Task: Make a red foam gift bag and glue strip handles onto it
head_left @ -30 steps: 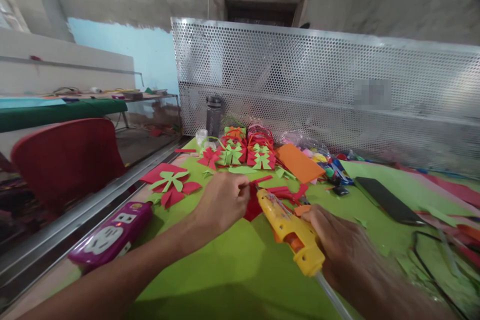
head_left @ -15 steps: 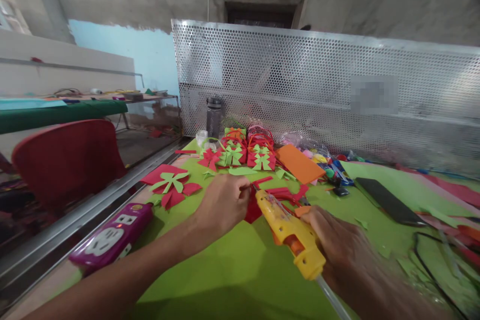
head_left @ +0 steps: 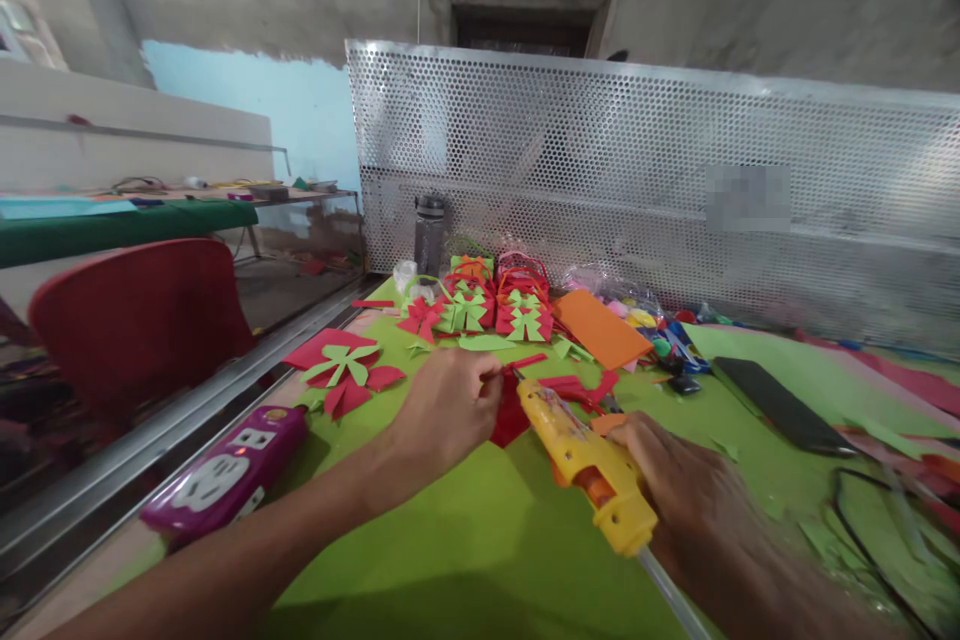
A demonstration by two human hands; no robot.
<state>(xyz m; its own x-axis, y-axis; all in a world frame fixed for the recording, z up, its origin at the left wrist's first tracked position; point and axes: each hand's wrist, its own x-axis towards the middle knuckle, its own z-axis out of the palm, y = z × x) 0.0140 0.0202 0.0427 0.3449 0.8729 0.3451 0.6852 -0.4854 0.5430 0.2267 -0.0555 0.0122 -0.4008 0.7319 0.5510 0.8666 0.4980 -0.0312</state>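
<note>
My right hand (head_left: 675,475) is wrapped round a yellow hot glue gun (head_left: 585,460), a clear glue stick jutting from its rear. The nozzle points away and to the left, close to the fingers of my left hand (head_left: 454,410). Those fingers are closed in a pinch on a piece of red paper (head_left: 511,422), which my hand partly hides. Red paper strips (head_left: 574,388) lie just beyond the gun. To the left of my left hand is a green paper bow (head_left: 341,365) on red cut-paper shapes (head_left: 352,398).
A purple power strip (head_left: 229,470) lies at the left edge. Small red paper bags (head_left: 525,315) with green bows stand at the back, near a bottle (head_left: 430,235). Orange paper (head_left: 602,328) and a black phone (head_left: 780,403) lie to the right. Behind rises a perforated metal panel (head_left: 600,140).
The glue gun has shifted slightly to the right, its nozzle a little farther from my left fingers. My left hand stays almost still.
</note>
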